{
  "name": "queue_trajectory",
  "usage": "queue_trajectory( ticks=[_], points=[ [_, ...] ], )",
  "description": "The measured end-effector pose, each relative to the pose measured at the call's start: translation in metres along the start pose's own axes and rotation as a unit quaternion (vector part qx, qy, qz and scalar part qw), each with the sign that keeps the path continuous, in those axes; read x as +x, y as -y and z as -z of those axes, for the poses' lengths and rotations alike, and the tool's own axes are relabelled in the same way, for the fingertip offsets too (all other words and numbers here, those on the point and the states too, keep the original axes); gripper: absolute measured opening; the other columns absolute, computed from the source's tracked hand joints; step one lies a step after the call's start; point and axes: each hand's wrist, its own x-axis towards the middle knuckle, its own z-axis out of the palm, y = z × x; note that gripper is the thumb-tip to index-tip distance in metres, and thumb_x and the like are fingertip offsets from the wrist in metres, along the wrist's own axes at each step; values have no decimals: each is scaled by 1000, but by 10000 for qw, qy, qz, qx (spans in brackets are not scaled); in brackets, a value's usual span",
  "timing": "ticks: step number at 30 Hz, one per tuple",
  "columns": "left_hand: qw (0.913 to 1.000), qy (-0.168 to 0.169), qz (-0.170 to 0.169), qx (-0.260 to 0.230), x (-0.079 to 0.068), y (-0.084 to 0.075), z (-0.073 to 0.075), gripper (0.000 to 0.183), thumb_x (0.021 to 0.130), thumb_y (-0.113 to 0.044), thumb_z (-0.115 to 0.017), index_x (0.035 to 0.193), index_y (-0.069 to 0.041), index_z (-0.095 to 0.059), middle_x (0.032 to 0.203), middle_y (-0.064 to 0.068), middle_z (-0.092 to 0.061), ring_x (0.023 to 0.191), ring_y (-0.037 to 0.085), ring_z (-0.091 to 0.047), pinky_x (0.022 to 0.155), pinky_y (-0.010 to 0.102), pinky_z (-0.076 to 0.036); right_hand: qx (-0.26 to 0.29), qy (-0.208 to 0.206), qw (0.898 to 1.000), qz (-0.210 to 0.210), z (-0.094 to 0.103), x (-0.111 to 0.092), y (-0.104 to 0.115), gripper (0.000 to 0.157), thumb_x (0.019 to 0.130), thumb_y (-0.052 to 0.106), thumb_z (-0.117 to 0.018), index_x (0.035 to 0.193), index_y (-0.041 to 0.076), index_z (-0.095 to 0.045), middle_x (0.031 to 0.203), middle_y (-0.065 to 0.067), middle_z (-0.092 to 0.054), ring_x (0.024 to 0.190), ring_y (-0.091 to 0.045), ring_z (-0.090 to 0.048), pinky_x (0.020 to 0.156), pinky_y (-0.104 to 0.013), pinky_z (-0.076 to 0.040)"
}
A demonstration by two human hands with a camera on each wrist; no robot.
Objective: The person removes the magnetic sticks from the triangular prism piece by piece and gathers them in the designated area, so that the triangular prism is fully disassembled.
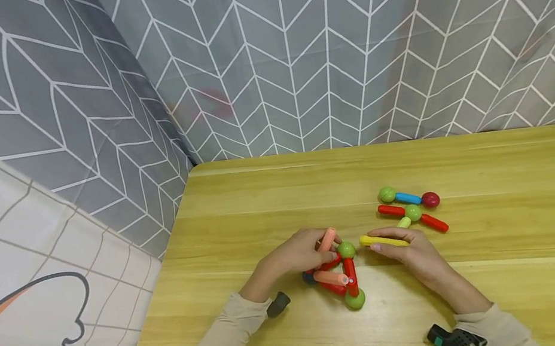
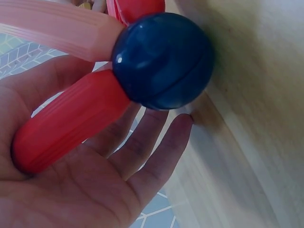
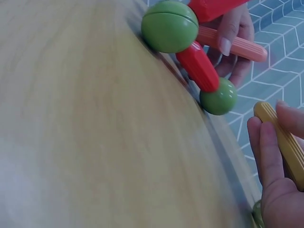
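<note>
A frame of red sticks (image 1: 350,271) lies on the table, joined by green balls (image 1: 355,298) and a dark blue ball (image 2: 164,61). One salmon stick (image 1: 331,277) juts from the blue ball. My left hand (image 1: 307,251) reaches around the frame's far left side, its thumb and fingers pinching another salmon stick (image 3: 242,47) near a green ball (image 1: 346,250). In the left wrist view, a red stick (image 2: 71,121) crosses in front of the palm. To the right of the frame, my right hand (image 1: 413,247) pinches a yellow stick (image 1: 383,240) between thumb and fingers, apart from the frame.
Behind my right hand, red sticks (image 1: 435,223) and a light green stick (image 1: 404,222) meet at a green ball (image 1: 413,212). Farther back, a blue stick (image 1: 408,198) links a green ball (image 1: 387,194) and a dark red ball (image 1: 431,199). Patterned curtains border the wooden table (image 1: 239,203).
</note>
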Motion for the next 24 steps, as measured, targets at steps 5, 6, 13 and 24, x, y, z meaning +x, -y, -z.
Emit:
queue_trajectory(
  ticks=[5,6,13,24],
  points=[
    [10000,4,15,1,-1,0,0,21,98,-17,-64,118,-16,-68,116,1,-73,99,8,-65,83,23,-52,737,202,9970,147,8,-2,3,36,99,16,-64,130,-4,-63,111,14,-70,104,-2,-70,92,-20,-56],
    [10000,1,13,0,-1,0,0,21,98,-17,-63,118,-16,-68,116,0,-73,98,8,-64,83,23,-52,847,235,9959,196,10,-2,4,35,99,14,-63,130,-4,-62,113,14,-69,105,-3,-70,93,-20,-55],
    [10000,9,-31,17,-1,1,0,19,98,-19,-63,116,-16,-68,116,1,-74,91,7,-63,77,21,-50,1379,-91,9898,346,37,-9,9,23,98,8,-64,121,9,-68,114,8,-65,102,-7,-71,91,-20,-56],
    [10000,-27,14,47,1,1,-1,20,97,-19,-64,117,-16,-67,118,1,-73,89,7,-63,73,20,-49,1120,-1361,9834,431,105,-22,8,25,92,10,-73,116,13,-74,110,15,-66,85,3,-65,68,-13,-54]
  ],
)
